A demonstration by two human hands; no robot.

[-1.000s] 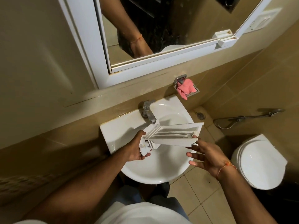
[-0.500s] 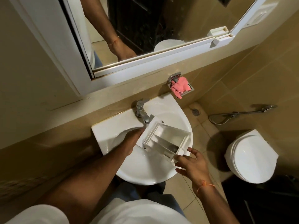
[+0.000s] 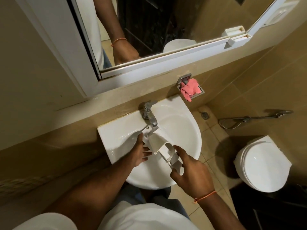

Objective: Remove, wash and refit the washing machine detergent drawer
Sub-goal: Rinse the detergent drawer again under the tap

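The white plastic detergent drawer [image 3: 163, 149] lies tilted inside the white wash basin [image 3: 187, 135], one end just below the chrome tap [image 3: 149, 114]. My left hand [image 3: 141, 151] is flat against the drawer's left side, fingers spread along it. My right hand [image 3: 189, 170] grips the drawer's near end, thumb on top and fingers curled beneath. Part of the drawer's near end is hidden by my right hand. No water can be seen running from the tap.
A pink cloth [image 3: 190, 89] sits in a metal wall holder right of the tap. A white-framed mirror [image 3: 149, 39] hangs above the basin. A closed toilet [image 3: 260, 163] stands at the right, with a spray hose [image 3: 252, 117] on the wall and a floor drain [image 3: 205, 115].
The drawer went from being held up over the basin to lying low in the bowl under the tap, turned end-on. My right hand moved in from open beside it to gripping its near end.
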